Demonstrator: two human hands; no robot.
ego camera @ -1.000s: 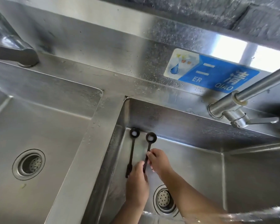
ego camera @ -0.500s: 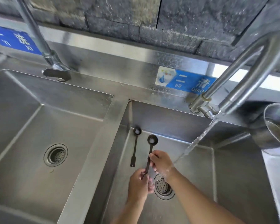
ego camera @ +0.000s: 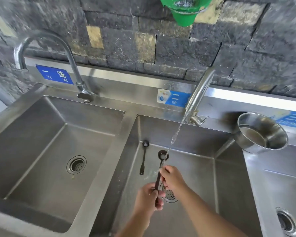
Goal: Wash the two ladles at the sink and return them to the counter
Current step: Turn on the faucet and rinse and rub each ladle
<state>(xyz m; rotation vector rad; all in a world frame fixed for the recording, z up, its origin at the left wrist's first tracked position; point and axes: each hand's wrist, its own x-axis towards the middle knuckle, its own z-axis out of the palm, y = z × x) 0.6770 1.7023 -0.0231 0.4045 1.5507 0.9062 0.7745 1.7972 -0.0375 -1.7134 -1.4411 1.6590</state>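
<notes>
Two small dark ladles are in the middle sink basin [ego camera: 195, 168]. One ladle [ego camera: 162, 155] is held up over the drain, its bowl under the water stream from the middle faucet [ego camera: 199, 93]. My left hand [ego camera: 148, 198] grips the end of its handle. My right hand [ego camera: 173, 179] pinches the handle higher up, near the middle. The other ladle [ego camera: 143, 158] lies flat on the basin floor to the left, bowl toward the back wall, touched by neither hand.
A left basin [ego camera: 41, 151] with its own faucet [ego camera: 72, 62] lies beside the middle one, and a third basin [ego camera: 280, 194] is at the right. A steel bowl [ego camera: 261, 134] sits on the rim at the back right. A green bucket [ego camera: 184, 9] hangs above.
Both hands lifted the right-hand ladle off the basin floor and brought its bowl under the running water. The other ladle stayed put. My view tilted up toward the wall.
</notes>
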